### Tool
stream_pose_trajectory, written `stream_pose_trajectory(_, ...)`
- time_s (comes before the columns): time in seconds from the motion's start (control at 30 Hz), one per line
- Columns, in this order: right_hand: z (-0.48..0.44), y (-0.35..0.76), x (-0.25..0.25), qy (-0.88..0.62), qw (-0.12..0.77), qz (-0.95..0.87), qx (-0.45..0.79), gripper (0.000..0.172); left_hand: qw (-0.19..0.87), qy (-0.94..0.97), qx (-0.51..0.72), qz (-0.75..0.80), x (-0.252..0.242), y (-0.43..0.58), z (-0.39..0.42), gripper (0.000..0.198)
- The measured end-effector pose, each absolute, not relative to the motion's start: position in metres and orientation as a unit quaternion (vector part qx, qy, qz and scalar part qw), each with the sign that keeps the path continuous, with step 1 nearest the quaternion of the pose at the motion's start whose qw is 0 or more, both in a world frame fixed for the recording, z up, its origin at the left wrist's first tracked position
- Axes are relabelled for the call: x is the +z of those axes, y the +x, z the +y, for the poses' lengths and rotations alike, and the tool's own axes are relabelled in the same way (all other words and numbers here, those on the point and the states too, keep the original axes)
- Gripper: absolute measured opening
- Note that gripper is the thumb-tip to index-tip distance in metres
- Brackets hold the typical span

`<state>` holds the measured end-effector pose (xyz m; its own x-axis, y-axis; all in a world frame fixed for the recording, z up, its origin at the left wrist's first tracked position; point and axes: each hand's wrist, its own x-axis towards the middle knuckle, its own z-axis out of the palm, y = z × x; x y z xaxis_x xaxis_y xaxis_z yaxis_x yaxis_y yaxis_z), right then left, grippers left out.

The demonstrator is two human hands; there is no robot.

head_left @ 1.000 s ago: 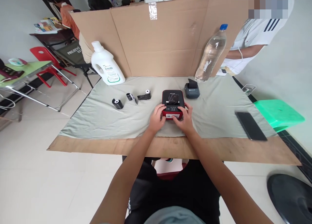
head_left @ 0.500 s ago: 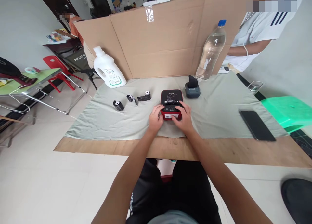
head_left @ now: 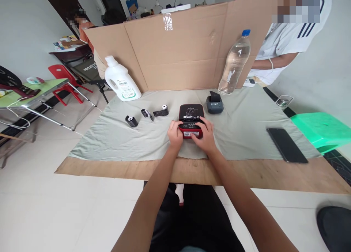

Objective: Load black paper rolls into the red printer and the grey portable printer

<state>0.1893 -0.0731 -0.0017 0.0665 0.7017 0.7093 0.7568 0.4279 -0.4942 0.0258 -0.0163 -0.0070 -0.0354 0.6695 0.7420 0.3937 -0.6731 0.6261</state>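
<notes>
Device [head_left: 191,113], boxy, red and black, on cloth [head_left: 241,135] over desk [head_left: 109,168] | left hand [head_left: 175,135]: fingers at its near left corner, pinching or merely resting, cannot tell | right hand [head_left: 206,136]: fingers bent on top, thumb on front label [head_left: 187,134], pinching Device | three black rolls [head_left: 132,121] to its left | smaller grey unit [head_left: 215,106] beyond, right
</notes>
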Motion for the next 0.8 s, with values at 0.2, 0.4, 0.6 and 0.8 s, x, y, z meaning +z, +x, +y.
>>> stream_pose_trajectory(0.2,-0.072,0.191,-0.002,-0.531,0.497,-0.686,-0.025,0.039,0.084,0.695,0.619,0.356,-0.008,0.022,-0.013,0.035)
stream_pose_trajectory(0.4,-0.073,0.191,0.0,-0.536,0.492,-0.686,-0.016,0.041,0.05,0.692,0.622,0.362,-0.006,0.023,-0.012,0.036)
stream_pose_trajectory(0.6,-0.073,0.193,0.002,-0.527,0.488,-0.696,-0.021,0.039,0.064,0.698,0.615,0.362,-0.007,0.024,-0.011,0.029)
stream_pose_trajectory(0.8,-0.079,0.197,0.018,-0.517,0.468,-0.717,0.004,0.063,0.099,0.698,0.601,0.378,-0.001,0.022,-0.016,0.038)
